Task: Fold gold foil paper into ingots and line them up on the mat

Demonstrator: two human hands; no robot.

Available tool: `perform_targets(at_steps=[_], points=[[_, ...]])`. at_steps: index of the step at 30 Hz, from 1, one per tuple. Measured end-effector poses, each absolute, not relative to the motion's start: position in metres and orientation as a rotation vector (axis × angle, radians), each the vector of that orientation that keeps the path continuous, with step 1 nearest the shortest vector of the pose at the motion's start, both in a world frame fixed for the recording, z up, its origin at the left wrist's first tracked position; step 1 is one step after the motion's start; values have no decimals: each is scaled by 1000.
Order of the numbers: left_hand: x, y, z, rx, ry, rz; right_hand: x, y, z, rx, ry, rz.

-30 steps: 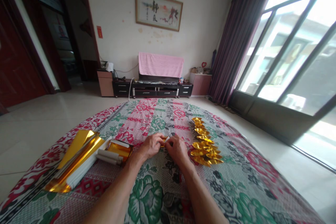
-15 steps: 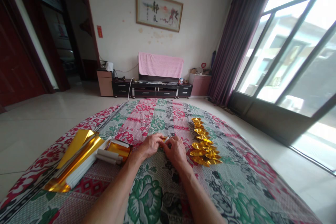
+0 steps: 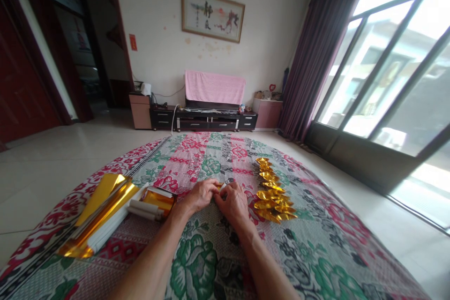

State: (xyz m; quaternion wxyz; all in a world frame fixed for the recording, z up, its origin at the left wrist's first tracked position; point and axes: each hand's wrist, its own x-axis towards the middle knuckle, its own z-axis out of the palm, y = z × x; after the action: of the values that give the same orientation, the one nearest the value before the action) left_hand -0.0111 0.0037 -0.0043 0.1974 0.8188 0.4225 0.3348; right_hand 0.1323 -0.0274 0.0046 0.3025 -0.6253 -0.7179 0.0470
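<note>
My left hand (image 3: 203, 193) and my right hand (image 3: 233, 202) meet near the middle of the flowered cloth (image 3: 211, 150). Between their fingertips is a small piece of gold foil paper (image 3: 220, 184) with a white side, mostly hidden by the fingers. Both hands are closed on it. Right of them lie several folded gold foil paper ingots (image 3: 270, 185) in a loose column. To the left, sheets of gold foil paper (image 3: 114, 211) lie partly curled, and rolled white-backed paper (image 3: 144, 208) rests beside a smaller gold stack (image 3: 160, 198).
A low black TV cabinet (image 3: 218, 124) stands against the far wall, with a pink cloth (image 3: 215, 86) draped over what sits on it. Tall windows (image 3: 379, 75) and a purple curtain (image 3: 309, 51) are at right. A doorway (image 3: 79, 47) opens at left.
My right hand has shifted slightly left, its fingers closer to my left hand over the small foil piece. The ingots and the paper stacks lie as before.
</note>
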Motion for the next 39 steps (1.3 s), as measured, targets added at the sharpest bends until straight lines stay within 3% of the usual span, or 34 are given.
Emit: perform_targets(at_steps=[25, 39], points=[[-11, 4, -5, 2297, 1193, 904, 144, -12, -6, -1680, -1800, 245], [-3, -7, 0, 2359, 1222, 1036, 141, -16, -3, -1585, -1981, 144]])
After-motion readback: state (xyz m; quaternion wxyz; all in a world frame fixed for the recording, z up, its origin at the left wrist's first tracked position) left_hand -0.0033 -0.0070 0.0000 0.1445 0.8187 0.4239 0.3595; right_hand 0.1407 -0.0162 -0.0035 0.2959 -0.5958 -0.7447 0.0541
